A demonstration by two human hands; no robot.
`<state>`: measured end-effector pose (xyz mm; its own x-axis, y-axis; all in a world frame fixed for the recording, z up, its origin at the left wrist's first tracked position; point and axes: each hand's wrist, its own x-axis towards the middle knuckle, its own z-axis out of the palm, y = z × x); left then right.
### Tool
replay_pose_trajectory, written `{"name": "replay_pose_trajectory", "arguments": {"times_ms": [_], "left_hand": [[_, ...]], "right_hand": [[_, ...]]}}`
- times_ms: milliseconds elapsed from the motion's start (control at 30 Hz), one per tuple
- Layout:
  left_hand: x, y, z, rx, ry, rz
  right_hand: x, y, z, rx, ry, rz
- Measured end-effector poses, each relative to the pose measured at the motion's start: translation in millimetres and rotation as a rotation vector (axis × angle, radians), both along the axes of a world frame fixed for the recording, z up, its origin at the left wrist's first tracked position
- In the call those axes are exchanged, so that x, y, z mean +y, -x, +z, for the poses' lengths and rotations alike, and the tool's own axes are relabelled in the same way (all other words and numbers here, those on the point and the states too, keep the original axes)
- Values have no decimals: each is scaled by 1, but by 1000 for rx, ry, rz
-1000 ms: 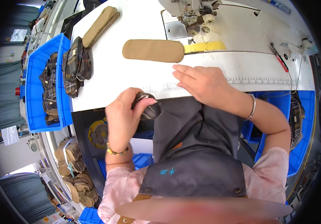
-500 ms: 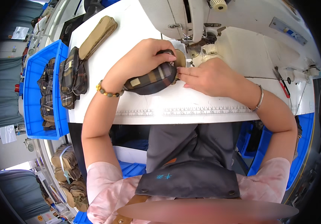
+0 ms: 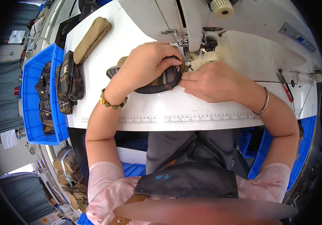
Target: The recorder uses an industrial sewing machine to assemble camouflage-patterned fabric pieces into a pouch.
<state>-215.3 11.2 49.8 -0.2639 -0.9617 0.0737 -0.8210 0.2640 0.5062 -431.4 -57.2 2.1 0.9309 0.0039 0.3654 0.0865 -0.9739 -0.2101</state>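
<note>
My left hand (image 3: 147, 63) grips a dark plaid fabric upper (image 3: 160, 82) with a black edge, its thumb bent over the top. A tan sole piece (image 3: 121, 60) lies partly behind it, largely hidden by that hand. My right hand (image 3: 207, 82) has its fingertips closed together against the upper's right edge; whether they pinch it is hard to make out. Both hands are at the needle and presser area of a white sewing machine (image 3: 194, 33), just below and left of the needle.
At left on the white table (image 3: 213, 108) lie stacked tan soles (image 3: 91, 39) and plaid uppers (image 3: 69, 82), beside a blue bin (image 3: 29, 97) of more uppers. Red-handled snips (image 3: 286, 86) lie at right. More blue bins (image 3: 305, 150) and bundled tan pieces (image 3: 65, 163) are below.
Both hands rose from the front edge to the needle area, bringing the upper onto the tan sole piece. In the last half second they shifted only slightly.
</note>
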Motion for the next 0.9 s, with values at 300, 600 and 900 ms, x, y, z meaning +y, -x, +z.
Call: {"name": "replay_pose_trajectory", "arguments": {"times_ms": [300, 600, 900], "left_hand": [[-1, -4, -14, -19, -40, 24], [-11, -10, -25, -86, 147, -3], [-1, 0, -23, -53, 109, 44]], "right_hand": [[0, 2, -1, -98, 67, -3], [3, 0, -3, -133, 30, -42], [1, 6, 8, 15, 29, 51]]}}
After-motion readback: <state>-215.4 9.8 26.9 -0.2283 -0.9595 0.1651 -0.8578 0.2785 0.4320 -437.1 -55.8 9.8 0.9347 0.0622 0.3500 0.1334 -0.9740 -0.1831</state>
